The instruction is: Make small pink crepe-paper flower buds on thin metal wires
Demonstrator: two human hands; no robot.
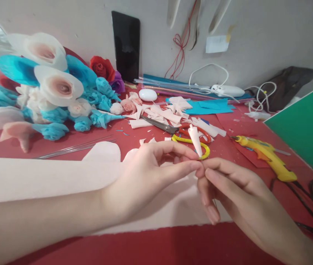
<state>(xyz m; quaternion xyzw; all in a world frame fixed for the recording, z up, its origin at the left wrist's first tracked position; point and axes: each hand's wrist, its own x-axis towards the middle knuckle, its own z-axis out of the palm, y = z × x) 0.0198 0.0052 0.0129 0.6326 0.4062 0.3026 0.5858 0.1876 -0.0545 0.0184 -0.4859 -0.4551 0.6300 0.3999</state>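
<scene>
Between my two hands stands a small rolled bud of pale pink crepe paper on a thin wire stem. My left hand pinches the base of the bud between thumb and fingertips. Just below, my right hand grips the wire with thumb and forefinger, its other fingers curled under. A strip of the wire shows beneath the right fingers. Under both hands lies a wide sheet of pale pink paper. Behind the bud rest scissors with red and yellow handles, partly hidden by it.
Paper flowers in white, blue and red crowd the left. Paper scraps litter the middle. A yellow glue gun with a black cord lies right, beside a green board. Loose wires lie left; a black phone leans on the wall.
</scene>
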